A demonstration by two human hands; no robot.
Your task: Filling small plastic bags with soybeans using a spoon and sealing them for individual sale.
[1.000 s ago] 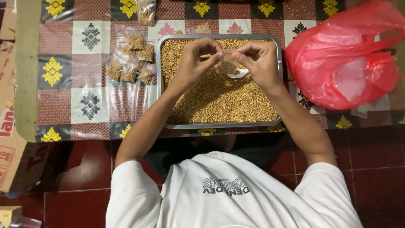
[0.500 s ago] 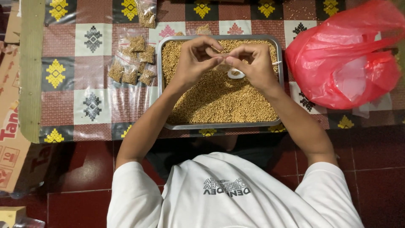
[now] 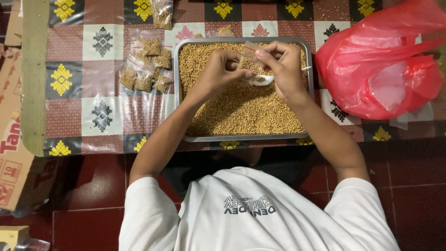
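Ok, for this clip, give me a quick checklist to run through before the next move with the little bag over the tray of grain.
1. Small clear bag held in both hands: ok.
2. Left hand and right hand over the metal tray: ok.
3. White spoon within reach, lying on the grain: ok.
4. Bag mouth open: cannot tell.
5. Filled bags set aside, beside the tray: ok.

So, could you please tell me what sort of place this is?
Probably a home floor used for small-scale packing: a patterned mat on red tiles, a metal tray of grain, and small filled bags.
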